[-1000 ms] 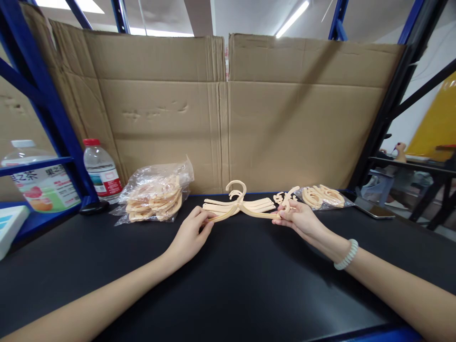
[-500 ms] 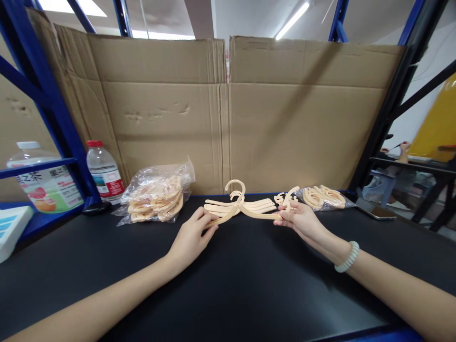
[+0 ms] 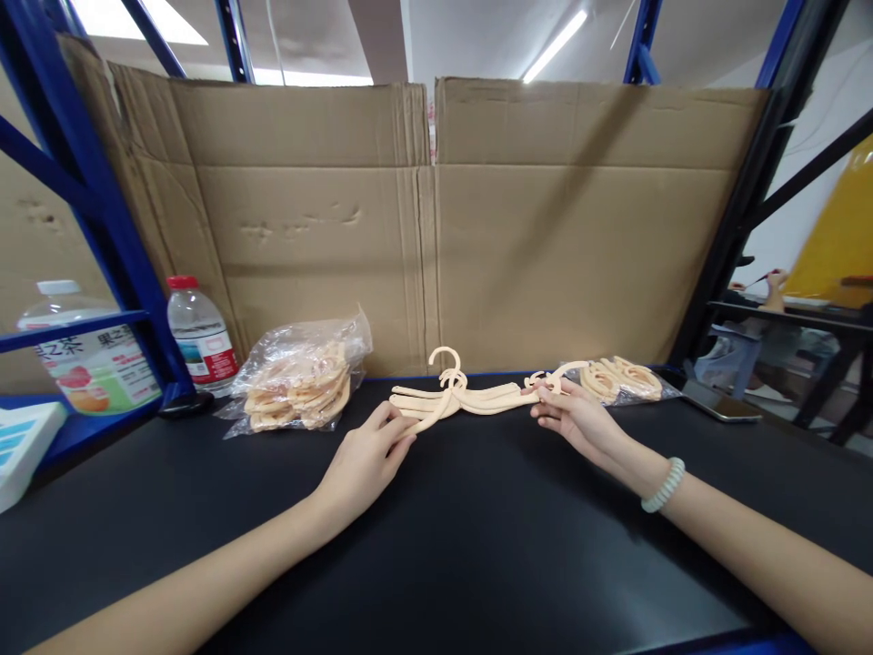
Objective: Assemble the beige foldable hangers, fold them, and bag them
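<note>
Grip on the left: thumb and fingers of the left hand [image 3: 365,459] were pinched round one end of a pale hanger [image 3: 434,418], and over at the far end the right hand [image 3: 579,420] seemed to have the other tip between its fingers! Take that hanger as the clock's centre: left grip at eight, right grip between three and four. A small hooked piece [image 3: 569,367] showed at the right fingers; whether they held it or it merely sat behind them, I couldn't tell.

So, my read of the step in hand: two-handed positioning of a single hanger, right at the near side of a hanger stack [image 3: 495,393]. Next move, I judged, called for a light touch, ends steered together, its hook kept from snagging the smaller hooks beside it.

And the materials! Smooth, matte, cream-coloured arms, probably plastic, bowed softly away from a curled neck. At nine o'clock, a bagged heap [image 3: 300,391] bulged under crinkled, glinting film; at three, a flatter bagged bundle [image 3: 620,379] showed rounded loops. Dark, satiny bench [image 3: 450,546] spread out at six, while creased cardboard [image 3: 546,246] stood tall at twelve.
</note>
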### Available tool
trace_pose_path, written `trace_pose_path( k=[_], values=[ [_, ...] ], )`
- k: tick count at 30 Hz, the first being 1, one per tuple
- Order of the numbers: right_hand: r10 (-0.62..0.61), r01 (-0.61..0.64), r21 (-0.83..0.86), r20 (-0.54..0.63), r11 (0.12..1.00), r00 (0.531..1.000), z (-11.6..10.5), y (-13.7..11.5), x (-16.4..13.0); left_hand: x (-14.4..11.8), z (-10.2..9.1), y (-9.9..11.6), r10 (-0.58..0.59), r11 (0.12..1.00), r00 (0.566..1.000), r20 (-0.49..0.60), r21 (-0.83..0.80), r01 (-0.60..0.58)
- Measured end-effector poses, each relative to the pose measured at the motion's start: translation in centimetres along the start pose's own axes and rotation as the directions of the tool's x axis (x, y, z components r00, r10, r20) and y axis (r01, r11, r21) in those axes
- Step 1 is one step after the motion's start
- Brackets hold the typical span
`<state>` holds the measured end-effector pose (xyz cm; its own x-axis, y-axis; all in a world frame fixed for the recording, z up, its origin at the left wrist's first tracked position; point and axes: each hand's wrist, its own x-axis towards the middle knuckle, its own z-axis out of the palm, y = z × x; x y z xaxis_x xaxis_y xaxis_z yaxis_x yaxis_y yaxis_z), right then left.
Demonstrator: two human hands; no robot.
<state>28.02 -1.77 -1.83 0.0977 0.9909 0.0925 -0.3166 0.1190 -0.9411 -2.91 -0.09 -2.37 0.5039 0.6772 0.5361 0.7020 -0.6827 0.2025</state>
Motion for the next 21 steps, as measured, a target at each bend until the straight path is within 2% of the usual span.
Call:
trace_pose_path(
  k=[5, 8, 13, 17, 21],
  values=[
    [0.008, -0.011, 0.064, 0.044, 0.998, 0.999, -1.4, -0.8, 1.1, 0.3, -1.0, 0.0, 0.024, 0.992, 0.996, 0.081, 0.120, -0.033],
    [0.005, -0.007, 0.021, 0.080, 1.000, 0.997, -2.7, -1.6, 1.7, 0.7, -2.1, -0.4, 0.066, 0.986, 0.989, 0.135, 0.146, -0.086],
    [0.059, 0.009, -0.279, 0.234, 0.960, 0.970, -5.3, -3.5, 1.9, 1.3, -3.8, -1.2, 0.157, 0.966, 0.956, 0.248, 0.160, -0.201],
    [0.118, 0.072, -0.523, 0.320, 0.849, 0.940, -6.2, -4.2, 1.8, 1.2, -4.3, -1.2, 0.225, 0.951, 0.901, 0.371, 0.117, -0.286],
    [0.173, 0.168, -0.641, 0.434, 0.749, 0.884, -6.2, -4.0, 1.8, 1.1, -4.2, -1.2, 0.246, 0.959, 0.882, 0.402, 0.027, -0.280]
  ],
)
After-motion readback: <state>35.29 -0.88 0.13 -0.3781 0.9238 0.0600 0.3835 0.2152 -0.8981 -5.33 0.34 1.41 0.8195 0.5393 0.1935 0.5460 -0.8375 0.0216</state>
